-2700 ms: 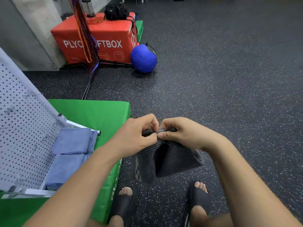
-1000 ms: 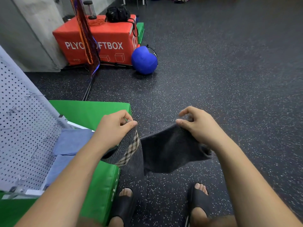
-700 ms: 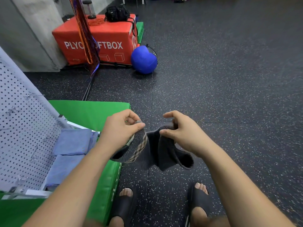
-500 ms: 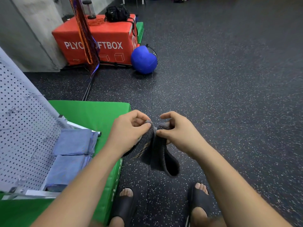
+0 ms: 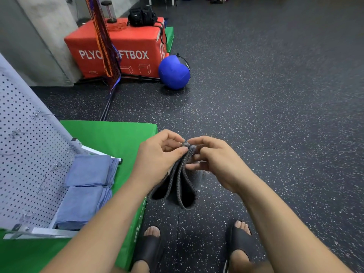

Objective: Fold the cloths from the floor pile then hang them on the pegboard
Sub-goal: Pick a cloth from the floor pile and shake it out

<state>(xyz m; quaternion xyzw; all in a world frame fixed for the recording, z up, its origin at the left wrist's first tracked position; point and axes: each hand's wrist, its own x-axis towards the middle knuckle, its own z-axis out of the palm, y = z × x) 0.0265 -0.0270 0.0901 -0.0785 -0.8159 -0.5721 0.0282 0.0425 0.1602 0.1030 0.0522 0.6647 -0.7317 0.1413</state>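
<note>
The pegboard (image 5: 29,154) stands at left with no cloth hung on it; two folded blue cloths (image 5: 88,170) lie at its foot, so hanging remains. The grey cloth (image 5: 177,186) hangs in loose folds in the air over the floor (image 5: 275,115), folding unfinished. The left hand (image 5: 157,156) and right hand (image 5: 214,164) each pinch its top edge, close together

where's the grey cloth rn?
Head view, centre: the grey cloth hangs pinched between the left hand and right hand, just right of the green mat.
</note>
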